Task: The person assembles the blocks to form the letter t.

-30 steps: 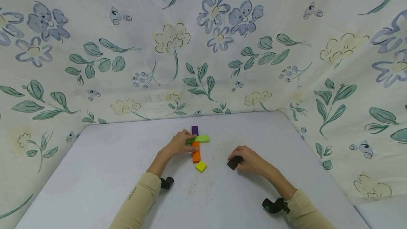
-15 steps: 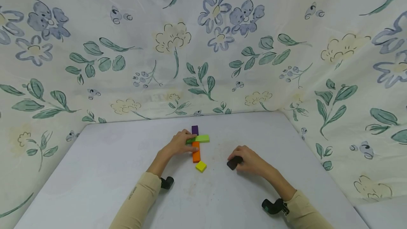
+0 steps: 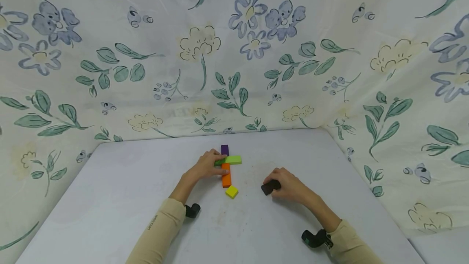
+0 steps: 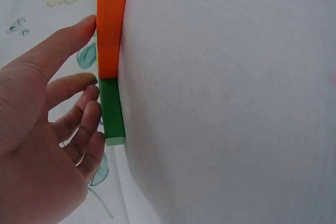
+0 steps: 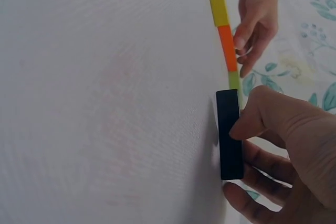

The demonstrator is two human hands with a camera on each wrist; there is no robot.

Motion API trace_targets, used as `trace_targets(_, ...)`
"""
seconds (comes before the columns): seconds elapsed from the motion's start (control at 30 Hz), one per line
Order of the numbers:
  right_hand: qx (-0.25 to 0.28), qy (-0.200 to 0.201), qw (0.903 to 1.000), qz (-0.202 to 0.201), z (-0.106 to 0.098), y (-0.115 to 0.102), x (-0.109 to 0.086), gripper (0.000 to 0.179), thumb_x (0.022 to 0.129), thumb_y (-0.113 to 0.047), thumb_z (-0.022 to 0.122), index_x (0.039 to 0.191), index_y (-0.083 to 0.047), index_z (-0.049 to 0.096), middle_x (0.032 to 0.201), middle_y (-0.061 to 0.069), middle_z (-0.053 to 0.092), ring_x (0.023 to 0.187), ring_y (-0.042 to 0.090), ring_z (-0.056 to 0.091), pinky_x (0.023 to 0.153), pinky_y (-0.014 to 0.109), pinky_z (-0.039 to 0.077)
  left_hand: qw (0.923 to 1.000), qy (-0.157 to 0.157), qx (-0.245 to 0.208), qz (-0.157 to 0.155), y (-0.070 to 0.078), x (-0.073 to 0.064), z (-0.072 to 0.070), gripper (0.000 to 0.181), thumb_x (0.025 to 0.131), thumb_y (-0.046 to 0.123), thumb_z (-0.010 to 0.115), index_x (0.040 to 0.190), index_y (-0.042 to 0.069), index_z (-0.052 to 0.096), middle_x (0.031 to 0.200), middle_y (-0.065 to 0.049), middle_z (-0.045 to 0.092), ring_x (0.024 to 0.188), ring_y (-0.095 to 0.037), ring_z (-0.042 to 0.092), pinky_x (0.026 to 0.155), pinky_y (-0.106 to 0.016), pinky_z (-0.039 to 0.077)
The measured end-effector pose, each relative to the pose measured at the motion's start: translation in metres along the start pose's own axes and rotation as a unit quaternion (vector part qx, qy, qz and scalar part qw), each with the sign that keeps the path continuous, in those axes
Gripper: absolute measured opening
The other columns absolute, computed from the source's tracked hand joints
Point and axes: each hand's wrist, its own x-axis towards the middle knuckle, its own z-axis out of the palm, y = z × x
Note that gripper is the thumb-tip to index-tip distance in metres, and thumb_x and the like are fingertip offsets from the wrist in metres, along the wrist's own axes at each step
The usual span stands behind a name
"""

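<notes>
My left hand [image 3: 206,165] rests on a row of coloured blocks, its thumb on the orange block [image 3: 226,179] and its fingertips at the dark green block [image 4: 111,109]. Beside the dark green one lies a light green block [image 3: 234,159], with a purple block [image 3: 224,150] behind. At the near end of the orange block a yellow block [image 3: 231,192] sits turned corner-first. To the right, my right hand [image 3: 289,185] pinches a black block [image 5: 229,135] between thumb and fingers, low over the table and apart from the row.
The white table [image 3: 128,199] carries the blocks. A flower-patterned cloth [image 3: 157,72] hangs behind it and along its sides. Black wrist cameras [image 3: 314,238] are worn on both forearms, close over the tabletop.
Almost nothing differs. The black block has tilted very slightly in my right hand; my left hand stays on the coloured blocks.
</notes>
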Motion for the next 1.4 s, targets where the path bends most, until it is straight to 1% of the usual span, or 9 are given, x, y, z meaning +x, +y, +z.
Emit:
trace_targets(0.2, -0.001, 0.005, 0.9999, 0.014, -0.0015, -0.0024, -0.0004, 0.034, 0.073, -0.006, 0.074, 0.105, -0.017, 0.073, 0.104, 0.001, 0.064, 0.1, 0.018, 0.055, 0.085, 0.04, 0.05, 1.0, -0.002, -0.002, -0.006, 0.0008, -0.0003, -0.0014, 0.066, 0.083, 0.04, 0.077, 0.14, 0.015, 0.056, 0.129, -0.013, 0.053, 0.112, -0.027, 0.049, 0.095, -0.041, 0.044)
trace_targets(0.3, -0.002, 0.007, 0.9999, 0.015, -0.0023, -0.0036, -0.0005, 0.034, 0.073, -0.007, 0.074, 0.105, -0.017, 0.073, 0.103, 0.0, 0.064, 0.098, 0.017, 0.055, 0.083, 0.04, 0.05, 1.0, -0.003, -0.003, -0.008, 0.0011, -0.0001, -0.0018, 0.066, 0.083, 0.04, 0.077, 0.14, 0.015, 0.056, 0.13, -0.013, 0.053, 0.112, -0.027, 0.048, 0.096, -0.041, 0.044)
trace_targets(0.47, -0.007, 0.01, 0.9999, 0.004, -0.0022, -0.004, -0.0005, 0.032, 0.074, -0.008, 0.073, 0.105, -0.016, 0.073, 0.103, 0.001, 0.065, 0.097, 0.017, 0.055, 0.082, 0.038, 0.05, 1.0, -0.002, -0.002, -0.005, 0.0008, -0.0002, -0.0017, 0.066, 0.083, 0.042, 0.076, 0.14, 0.015, 0.056, 0.129, -0.013, 0.053, 0.112, -0.027, 0.049, 0.095, -0.04, 0.045)
trace_targets(0.67, -0.002, 0.026, 0.9995, -0.015, -0.0023, -0.0035, 0.0026, 0.026, 0.075, -0.005, 0.068, 0.099, -0.015, 0.074, 0.096, -0.002, 0.064, 0.089, 0.013, 0.055, 0.078, 0.032, 0.049, 1.0, 0.0, 0.002, -0.002, -0.0003, 0.0012, -0.0013, 0.066, 0.083, 0.042, 0.076, 0.14, 0.015, 0.056, 0.128, -0.013, 0.053, 0.111, -0.027, 0.049, 0.093, -0.04, 0.045)
trace_targets(0.77, -0.003, 0.021, 0.9996, -0.018, -0.0021, -0.0035, 0.0038, 0.026, 0.076, -0.005, 0.067, 0.1, -0.014, 0.074, 0.096, -0.002, 0.064, 0.09, 0.013, 0.055, 0.079, 0.033, 0.048, 1.0, -0.002, 0.005, -0.001, -0.0002, 0.0017, -0.0009, 0.066, 0.083, 0.042, 0.076, 0.14, 0.015, 0.056, 0.129, -0.013, 0.053, 0.111, -0.027, 0.049, 0.094, -0.04, 0.044)
trace_targets(0.97, 0.0, 0.003, 0.9999, -0.014, -0.0029, -0.004, 0.0021, 0.03, 0.078, -0.008, 0.066, 0.106, -0.012, 0.074, 0.102, 0.001, 0.066, 0.095, 0.018, 0.059, 0.083, 0.037, 0.05, 1.0, -0.002, 0.006, -0.003, -0.0003, 0.0013, 0.0008, 0.066, 0.083, 0.042, 0.076, 0.14, 0.015, 0.056, 0.128, -0.012, 0.053, 0.111, -0.027, 0.049, 0.093, -0.039, 0.044)
trace_targets(1.2, -0.011, -0.017, 0.9997, -0.016, -0.0036, -0.0006, 0.0005, 0.032, 0.079, -0.011, 0.071, 0.111, -0.012, 0.073, 0.106, 0.001, 0.067, 0.1, 0.019, 0.061, 0.086, 0.04, 0.05, 1.0, -0.004, 0.006, -0.006, 0.0, 0.0013, -0.0002, 0.066, 0.083, 0.042, 0.076, 0.14, 0.016, 0.055, 0.129, -0.012, 0.053, 0.111, -0.026, 0.049, 0.094, -0.04, 0.045)
trace_targets(1.4, -0.02, -0.016, 0.9995, -0.019, -0.003, 0.0008, 0.0016, 0.032, 0.079, -0.012, 0.073, 0.11, -0.014, 0.073, 0.105, 0.0, 0.066, 0.097, 0.017, 0.06, 0.084, 0.038, 0.05, 1.0, -0.006, 0.004, -0.005, 0.0005, 0.0011, -0.001, 0.067, 0.083, 0.042, 0.076, 0.14, 0.016, 0.055, 0.128, -0.013, 0.053, 0.109, -0.026, 0.049, 0.093, -0.039, 0.045)
